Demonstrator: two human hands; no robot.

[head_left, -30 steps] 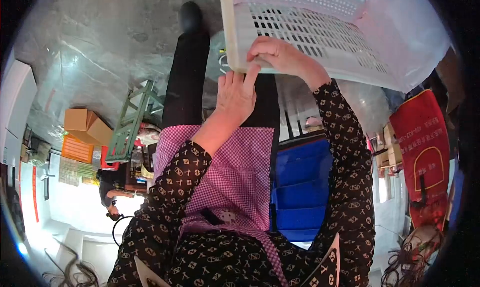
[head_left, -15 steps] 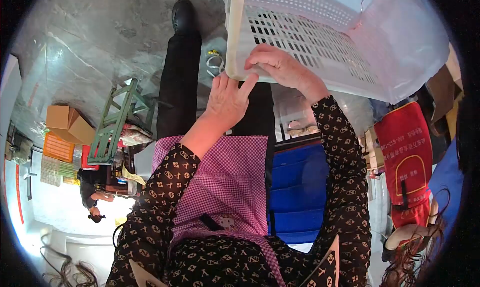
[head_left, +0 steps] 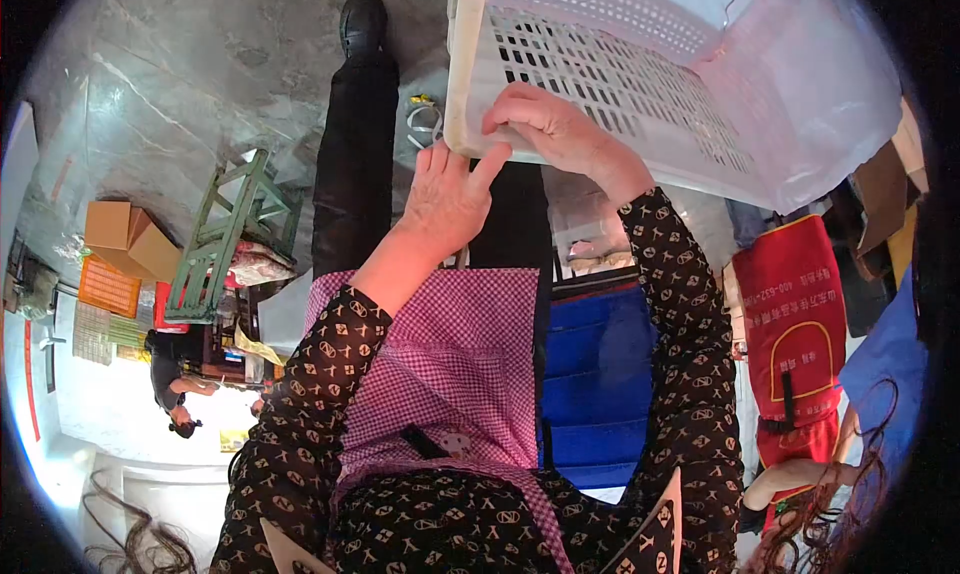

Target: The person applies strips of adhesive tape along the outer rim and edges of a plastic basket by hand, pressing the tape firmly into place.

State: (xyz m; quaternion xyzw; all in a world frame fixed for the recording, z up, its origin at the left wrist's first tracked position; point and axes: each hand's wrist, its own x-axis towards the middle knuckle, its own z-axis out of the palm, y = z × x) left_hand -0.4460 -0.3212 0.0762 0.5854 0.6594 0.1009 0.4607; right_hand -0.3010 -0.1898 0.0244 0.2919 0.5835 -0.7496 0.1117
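Observation:
A white slotted plastic crate (head_left: 610,79) is in front of me, with a translucent plastic liner (head_left: 815,84) over its right side and along its near edge. My left hand (head_left: 445,199) is at the crate's near left corner, its fingers closed against the outside of the rim and its thumb pointing up toward the corner. Just inside the same corner, my right hand (head_left: 565,134) has its fingers curled and pinched on the liner's edge by the rim. The fingertips of both hands are partly hidden.
Beyond my leg at left stand a green wooden stool (head_left: 220,239), a cardboard box (head_left: 130,236) and an orange crate (head_left: 108,286). Another person (head_left: 175,379) is at work in the background. A red printed bag or apron (head_left: 795,314) shows at right, and a white strap (head_left: 424,122) lies on the floor.
Both hands stay at the crate corner, with only slight shifts. The right fingers are curled a little more. The view has moved slightly, and the person at right has shifted.

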